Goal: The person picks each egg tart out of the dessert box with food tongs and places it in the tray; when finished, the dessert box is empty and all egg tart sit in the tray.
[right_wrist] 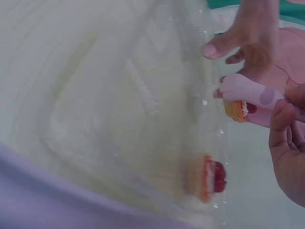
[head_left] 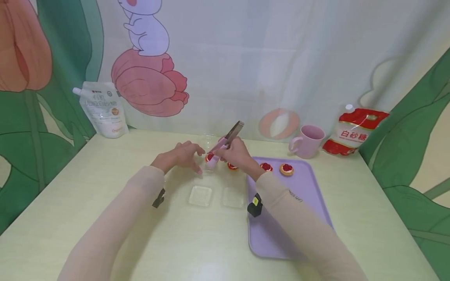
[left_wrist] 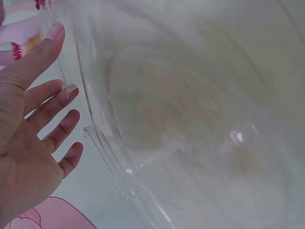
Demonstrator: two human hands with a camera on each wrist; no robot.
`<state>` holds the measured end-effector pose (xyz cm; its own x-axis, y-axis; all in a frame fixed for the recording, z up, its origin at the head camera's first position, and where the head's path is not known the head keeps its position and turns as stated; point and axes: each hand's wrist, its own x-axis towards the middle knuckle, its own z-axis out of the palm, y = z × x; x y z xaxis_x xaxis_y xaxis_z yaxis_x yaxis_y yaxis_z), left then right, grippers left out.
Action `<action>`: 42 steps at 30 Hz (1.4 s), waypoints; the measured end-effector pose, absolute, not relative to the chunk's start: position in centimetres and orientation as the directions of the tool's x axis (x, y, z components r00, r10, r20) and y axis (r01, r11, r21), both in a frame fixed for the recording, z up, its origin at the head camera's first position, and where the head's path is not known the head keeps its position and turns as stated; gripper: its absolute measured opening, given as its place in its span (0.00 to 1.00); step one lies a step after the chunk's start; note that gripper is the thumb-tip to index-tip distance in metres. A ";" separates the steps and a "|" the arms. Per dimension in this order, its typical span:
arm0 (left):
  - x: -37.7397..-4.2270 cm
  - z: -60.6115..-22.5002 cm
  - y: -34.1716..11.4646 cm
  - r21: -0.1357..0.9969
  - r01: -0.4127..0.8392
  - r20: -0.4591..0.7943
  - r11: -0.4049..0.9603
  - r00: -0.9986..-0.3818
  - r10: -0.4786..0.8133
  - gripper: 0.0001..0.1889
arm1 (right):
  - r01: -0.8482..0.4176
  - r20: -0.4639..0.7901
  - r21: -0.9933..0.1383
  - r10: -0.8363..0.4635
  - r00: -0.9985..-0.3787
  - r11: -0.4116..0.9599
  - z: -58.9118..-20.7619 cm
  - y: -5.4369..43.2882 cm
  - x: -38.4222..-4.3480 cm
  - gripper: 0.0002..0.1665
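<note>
Pink tongs with a metal hinge end (head_left: 233,133) are held in my right hand (head_left: 236,151). Their paw-shaped tips grip a small tart (right_wrist: 236,110) with white cream and a red topping, over the rear left part of a clear plastic container (head_left: 200,196). A similar tart (head_left: 232,166) sits in the container to the right of it. Fingers spread, my left hand (head_left: 183,155) is at the container's left side, close to the tongs' tips. Its thumb (left_wrist: 56,32) lies by the clear edge; whether they touch I cannot tell.
A purple tray (head_left: 261,240) bearing tarts (head_left: 286,169) lies right of the container, under my right forearm. Behind it stand a pink mug (head_left: 312,141) and a red-and-white bag (head_left: 353,132). A white spouted pouch (head_left: 105,111) stands at the back left.
</note>
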<state>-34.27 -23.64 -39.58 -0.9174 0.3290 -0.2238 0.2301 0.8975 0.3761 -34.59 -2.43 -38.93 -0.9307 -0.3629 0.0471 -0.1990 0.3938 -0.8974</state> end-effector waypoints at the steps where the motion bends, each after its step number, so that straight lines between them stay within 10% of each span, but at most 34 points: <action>1: -34.2 -39.5 -23.6 0.377 0.228 -0.226 0.898 -0.917 0.328 0.37 | -0.194 0.044 -0.900 -0.362 -0.931 0.390 -38.6 -2.2 -34.5 0.16; 42: -34.5 -39.7 -23.6 0.336 0.295 -0.188 0.894 -0.910 0.371 0.39 | -0.163 0.024 -0.821 -0.253 -0.967 0.546 -40.0 14.6 -29.2 0.16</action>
<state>-34.54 -23.59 -39.69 -0.9095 0.3709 -0.1877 0.2954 0.8944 0.3358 -29.22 14.56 -39.96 -0.9671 -0.2531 0.0240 -0.1634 0.5464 -0.8214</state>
